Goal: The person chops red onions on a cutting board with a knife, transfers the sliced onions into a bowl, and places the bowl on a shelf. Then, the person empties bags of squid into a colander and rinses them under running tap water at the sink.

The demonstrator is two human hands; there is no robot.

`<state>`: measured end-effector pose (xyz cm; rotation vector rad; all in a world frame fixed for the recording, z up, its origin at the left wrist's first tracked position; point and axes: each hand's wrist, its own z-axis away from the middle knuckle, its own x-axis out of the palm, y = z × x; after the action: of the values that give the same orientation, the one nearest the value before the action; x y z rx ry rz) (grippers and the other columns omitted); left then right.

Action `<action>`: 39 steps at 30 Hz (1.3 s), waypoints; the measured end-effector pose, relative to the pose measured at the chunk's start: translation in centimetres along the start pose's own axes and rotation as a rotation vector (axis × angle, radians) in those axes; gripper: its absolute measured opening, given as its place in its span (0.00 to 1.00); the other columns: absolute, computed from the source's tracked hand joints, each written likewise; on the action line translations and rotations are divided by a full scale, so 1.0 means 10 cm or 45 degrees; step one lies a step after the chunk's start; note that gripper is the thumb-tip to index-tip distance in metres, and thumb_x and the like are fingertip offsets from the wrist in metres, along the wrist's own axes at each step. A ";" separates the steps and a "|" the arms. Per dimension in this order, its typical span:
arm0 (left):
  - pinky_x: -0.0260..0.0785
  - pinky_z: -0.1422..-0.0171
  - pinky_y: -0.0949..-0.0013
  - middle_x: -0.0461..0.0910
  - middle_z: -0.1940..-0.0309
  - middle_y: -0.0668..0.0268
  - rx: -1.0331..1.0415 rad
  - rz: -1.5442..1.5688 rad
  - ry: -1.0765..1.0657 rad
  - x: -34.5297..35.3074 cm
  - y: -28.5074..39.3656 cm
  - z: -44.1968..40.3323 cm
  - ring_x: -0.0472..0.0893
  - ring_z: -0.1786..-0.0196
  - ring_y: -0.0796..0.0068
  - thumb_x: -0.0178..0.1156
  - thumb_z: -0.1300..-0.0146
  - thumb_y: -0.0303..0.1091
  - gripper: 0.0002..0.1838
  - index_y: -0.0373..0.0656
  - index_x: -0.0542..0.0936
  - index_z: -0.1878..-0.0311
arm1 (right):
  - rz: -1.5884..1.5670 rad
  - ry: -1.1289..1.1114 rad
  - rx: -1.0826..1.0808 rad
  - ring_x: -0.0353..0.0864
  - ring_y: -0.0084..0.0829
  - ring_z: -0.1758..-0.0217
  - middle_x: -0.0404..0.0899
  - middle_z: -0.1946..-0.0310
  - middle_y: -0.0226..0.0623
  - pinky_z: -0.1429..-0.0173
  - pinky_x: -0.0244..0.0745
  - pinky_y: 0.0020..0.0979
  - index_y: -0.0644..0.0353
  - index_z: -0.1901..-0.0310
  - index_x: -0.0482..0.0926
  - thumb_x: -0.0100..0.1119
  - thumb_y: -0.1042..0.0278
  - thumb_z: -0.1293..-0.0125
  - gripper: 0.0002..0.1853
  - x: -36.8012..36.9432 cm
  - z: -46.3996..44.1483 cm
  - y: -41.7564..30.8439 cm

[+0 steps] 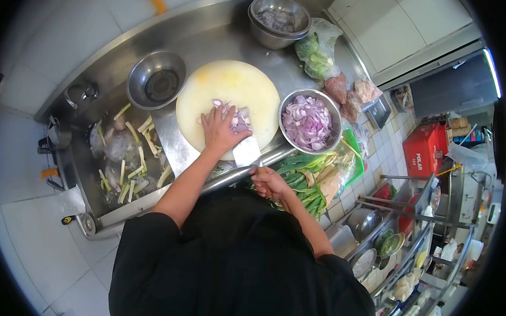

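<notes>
On the round, pale cutting board point(198, 112) lies a small heap of sliced red onion point(241, 120). My left hand point(221, 129) rests over its left side with fingers spread and thumb out, touching the slices. My right hand point(269, 182) is closed around the handle of a cleaver point(246, 151). The wide blade lies at the board's near edge, just below the onion and close to my left thumb. A steel bowl point(311, 123) full of sliced red onion stands against the board's right side.
An almost bare steel bowl point(156, 79) sits left of the board. The sink point(86, 164) holds vegetable scraps. Stacked bowls point(279, 23) and a bag of greens point(318, 52) stand at the back right. Leafy greens point(304, 181) lie near my right hand, with a wire shelf rack beyond.
</notes>
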<state>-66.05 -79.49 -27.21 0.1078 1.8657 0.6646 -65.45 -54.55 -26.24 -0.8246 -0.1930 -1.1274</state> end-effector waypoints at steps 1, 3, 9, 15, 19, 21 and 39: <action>0.49 0.24 0.27 0.70 0.32 0.51 -0.007 0.033 0.059 0.02 0.05 -0.01 0.67 0.28 0.45 0.74 0.53 0.65 0.46 0.49 0.78 0.32 | 0.038 -0.023 0.013 0.66 0.23 0.85 0.68 0.78 0.28 0.81 0.63 0.28 0.56 0.49 0.73 0.64 0.73 0.34 0.14 0.07 -0.08 -0.01; 0.61 0.28 0.37 0.74 0.37 0.50 -0.012 0.075 0.227 0.09 0.09 -0.05 0.72 0.33 0.47 0.75 0.50 0.55 0.37 0.47 0.81 0.38 | 0.112 -0.048 0.014 0.66 0.23 0.86 0.68 0.78 0.28 0.82 0.63 0.28 0.58 0.50 0.72 0.63 0.74 0.35 0.14 0.14 -0.14 -0.05; 0.69 0.33 0.52 0.76 0.41 0.49 0.004 0.261 0.445 0.11 0.14 -0.18 0.75 0.37 0.46 0.74 0.46 0.40 0.28 0.44 0.82 0.41 | 0.259 -0.010 -0.077 0.68 0.22 0.86 0.70 0.78 0.30 0.84 0.66 0.29 0.63 0.50 0.72 0.62 0.77 0.37 0.15 0.32 0.05 -0.23; 0.68 0.33 0.49 0.76 0.42 0.47 0.142 0.380 0.517 0.04 0.57 -0.40 0.75 0.39 0.44 0.75 0.48 0.37 0.27 0.41 0.82 0.43 | 0.334 0.085 -0.225 0.71 0.23 0.86 0.74 0.76 0.34 0.84 0.67 0.29 0.66 0.47 0.72 0.63 0.78 0.37 0.17 0.33 0.41 -0.38; 0.67 0.30 0.54 0.77 0.43 0.50 0.219 0.632 0.398 0.23 1.11 -0.52 0.75 0.38 0.47 0.74 0.46 0.33 0.27 0.39 0.81 0.42 | 0.301 0.247 -0.362 0.72 0.24 0.86 0.74 0.78 0.33 0.83 0.68 0.29 0.67 0.48 0.73 0.63 0.78 0.38 0.17 0.25 0.81 -0.45; 0.69 0.32 0.55 0.77 0.42 0.51 0.281 0.706 0.361 0.44 1.39 -0.57 0.76 0.39 0.49 0.74 0.47 0.34 0.28 0.40 0.80 0.41 | 0.298 0.384 -0.402 0.72 0.24 0.86 0.73 0.79 0.32 0.83 0.68 0.29 0.67 0.48 0.73 0.63 0.78 0.38 0.17 0.14 0.97 -0.43; 0.54 0.27 0.32 0.80 0.43 0.56 0.458 0.336 0.075 1.32 2.18 -0.70 0.75 0.36 0.53 0.61 0.33 0.55 0.27 0.43 0.83 0.42 | 0.044 1.042 -0.696 0.72 0.23 0.85 0.74 0.80 0.30 0.82 0.64 0.25 0.67 0.48 0.74 0.63 0.77 0.39 0.17 -0.24 1.80 0.02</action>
<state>-82.63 -58.91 -25.83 0.5809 2.0318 0.5055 -61.73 -40.70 -15.08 -0.7638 0.8371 -1.4192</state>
